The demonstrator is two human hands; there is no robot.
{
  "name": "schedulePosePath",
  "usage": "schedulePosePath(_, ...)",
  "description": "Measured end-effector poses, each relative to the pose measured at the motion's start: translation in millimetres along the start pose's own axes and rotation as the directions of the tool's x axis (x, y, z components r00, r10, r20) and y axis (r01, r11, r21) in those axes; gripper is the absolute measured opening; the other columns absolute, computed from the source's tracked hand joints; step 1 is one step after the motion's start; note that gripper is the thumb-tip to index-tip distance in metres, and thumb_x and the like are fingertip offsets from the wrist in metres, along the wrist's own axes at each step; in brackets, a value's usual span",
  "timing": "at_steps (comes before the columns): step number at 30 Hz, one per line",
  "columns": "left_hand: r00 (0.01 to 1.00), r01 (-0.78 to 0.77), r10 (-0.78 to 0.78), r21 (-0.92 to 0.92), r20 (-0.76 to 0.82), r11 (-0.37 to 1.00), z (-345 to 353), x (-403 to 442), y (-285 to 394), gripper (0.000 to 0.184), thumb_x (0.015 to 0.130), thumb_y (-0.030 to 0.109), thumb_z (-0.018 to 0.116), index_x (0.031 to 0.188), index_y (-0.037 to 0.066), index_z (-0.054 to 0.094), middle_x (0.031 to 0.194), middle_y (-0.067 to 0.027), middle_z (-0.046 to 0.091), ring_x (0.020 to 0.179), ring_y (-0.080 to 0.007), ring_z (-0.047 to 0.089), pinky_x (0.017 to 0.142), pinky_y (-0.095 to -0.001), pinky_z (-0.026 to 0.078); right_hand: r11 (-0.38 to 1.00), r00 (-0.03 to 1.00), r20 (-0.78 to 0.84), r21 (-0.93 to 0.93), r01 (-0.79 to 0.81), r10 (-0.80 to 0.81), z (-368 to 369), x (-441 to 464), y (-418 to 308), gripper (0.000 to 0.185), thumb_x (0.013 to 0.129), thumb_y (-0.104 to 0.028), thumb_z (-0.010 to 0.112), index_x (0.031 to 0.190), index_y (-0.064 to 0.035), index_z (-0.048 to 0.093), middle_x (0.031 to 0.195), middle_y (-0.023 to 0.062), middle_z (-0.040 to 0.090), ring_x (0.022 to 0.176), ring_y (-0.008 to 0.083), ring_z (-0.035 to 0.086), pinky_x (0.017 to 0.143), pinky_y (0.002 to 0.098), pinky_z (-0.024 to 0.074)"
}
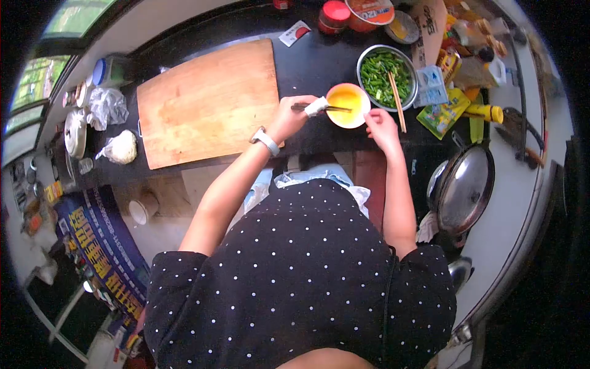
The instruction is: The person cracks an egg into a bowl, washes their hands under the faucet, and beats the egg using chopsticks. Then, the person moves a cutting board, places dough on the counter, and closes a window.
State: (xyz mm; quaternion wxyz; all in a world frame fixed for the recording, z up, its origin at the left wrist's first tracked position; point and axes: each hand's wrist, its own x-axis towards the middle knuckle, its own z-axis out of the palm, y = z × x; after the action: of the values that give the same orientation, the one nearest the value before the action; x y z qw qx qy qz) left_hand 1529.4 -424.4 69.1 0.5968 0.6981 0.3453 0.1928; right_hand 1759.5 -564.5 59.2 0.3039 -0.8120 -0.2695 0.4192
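My left hand (297, 117), with a white wrap on one finger and a watch on its wrist, is closed around dark chopsticks (338, 109). Their tips reach into yellow liquid that looks like beaten egg (345, 99), inside a small pale bowl (351, 124). On the bowl's right side, my right hand (382, 128) grips the rim with thumb and fingers. Just beyond it stands a metal bowl (366, 51) of chopped green vegetables (382, 69), with light wooden chopsticks (397, 101) lying across it.
A large wooden cutting board (209, 101) lies to the left. Plastic bags (108, 107) sit beyond it. Red-lidded jar (334, 16) and tub (369, 13) stand at the back. Packets (444, 114) and bottles crowd the right, above a wok (465, 189).
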Motion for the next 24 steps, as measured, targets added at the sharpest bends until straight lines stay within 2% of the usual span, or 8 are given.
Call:
schedulePosePath(2,0.981,-0.127,0.13,0.03,-0.143,0.991,1.3,-0.7,-9.5,0.017,0.081,-0.002,0.056,0.093,0.001,0.067,0.085,-0.0059,0.068,0.081,-0.0103,0.06,0.074,-0.0252,0.047,0.925,0.924,-0.065,0.027,0.379,-0.376,12.3,38.4,-23.2,0.028,0.08,-0.023,0.066,0.098,-0.0027,0.06,0.082,0.0107,0.066,0.075,0.0175,0.064,0.07,0.0284,0.0506)
schedulePosePath(6,0.995,0.093,-0.086,-0.164,0.049,0.982,4.9,-7.5,-12.4,0.016,0.082,-0.001,0.055,0.092,0.001,0.067,0.087,-0.0034,0.068,0.081,-0.0107,0.061,0.075,-0.0249,0.047,0.674,0.695,0.078,-0.192,0.714,-0.714,62.6,120.2,-109.4,0.022,0.078,-0.014,0.062,0.099,-0.0081,0.061,0.087,0.0122,0.062,0.079,0.0281,0.062,0.073,0.0352,0.0502)
schedulePosePath(10,0.97,0.043,-0.065,-0.097,-0.234,0.994,5.4,-14.6,-2.3,0.017,0.083,-0.002,0.053,0.093,0.0,0.067,0.087,-0.0044,0.068,0.082,-0.0107,0.06,0.075,-0.024,0.046,0.128,0.376,0.316,-0.592,0.795,-0.871,124.2,205.1,-148.3,0.028,0.075,-0.01,0.054,0.103,-0.0103,0.06,0.106,0.0111,0.058,0.104,0.03,0.052,0.085,0.0408,0.0466)
schedulePosePath(12,0.985,0.171,-0.174,-0.153,-0.007,0.973,3.5,-14.9,-1.6,0.017,0.084,0.001,0.053,0.092,0.0,0.067,0.089,-0.006,0.067,0.082,-0.0116,0.06,0.076,-0.0248,0.047,-0.014,0.278,0.341,-0.655,0.756,-0.898,144.5,227.1,-148.0,0.026,0.079,-0.015,0.052,0.102,-0.0112,0.061,0.107,0.011,0.059,0.105,0.0288,0.052,0.087,0.042,0.045)
schedulePosePath(14,0.972,0.233,-0.236,-0.215,0.011,0.948,8.4,-14.9,4.9,0.017,0.085,0.001,0.052,0.093,0.0,0.067,0.089,-0.006,0.067,0.083,-0.0124,0.061,0.077,-0.0259,0.047,-0.061,0.422,0.446,-0.741,0.668,-0.789,162.3,239.6,-146.2,0.025,0.081,-0.019,0.049,0.101,-0.0122,0.063,0.104,0.0094,0.06,0.106,0.0263,0.052,0.088,0.0409,0.0441)
schedulePosePath(15,0.975,0.192,-0.219,-0.356,-0.036,0.915,12.4,-14.4,1.2,0.016,0.086,0.005,0.055,0.094,0.0,0.067,0.084,-0.0055,0.068,0.078,-0.0107,0.061,0.071,-0.0248,0.047,-0.057,0.438,0.428,-0.764,0.643,-0.791,165.2,234.1,-148.4,0.022,0.081,-0.018,0.05,0.096,-0.0124,0.064,0.1,0.0079,0.062,0.104,0.0248,0.053,0.087,0.0389,0.0438)
schedulePosePath(21,0.973,0.204,-0.229,-0.339,-0.035,0.918,12.5,-23.7,-0.4,0.019,0.088,0.001,0.05,0.098,-0.001,0.065,0.091,-0.0069,0.066,0.087,-0.0145,0.062,0.081,-0.0274,0.048,0.052,0.49,0.382,-0.746,0.664,-0.783,148.9,211.3,-150.2,0.017,0.08,-0.018,0.052,0.082,-0.0102,0.067,0.087,0.0052,0.066,0.089,0.0237,0.06,0.08,0.0372,0.0466)
schedulePosePath(24,0.983,0.128,-0.159,-0.279,-0.091,0.952,11.2,-23.9,0.5,0.019,0.088,0.001,0.05,0.098,0.0,0.065,0.093,-0.0066,0.066,0.088,-0.0142,0.061,0.081,-0.0273,0.048,0.55,0.595,0.038,-0.339,0.763,-0.803,109.4,171.5,-151.2,0.017,0.08,-0.019,0.055,0.086,-0.0083,0.067,0.087,0.008,0.066,0.083,0.0241,0.063,0.072,0.037,0.0495)
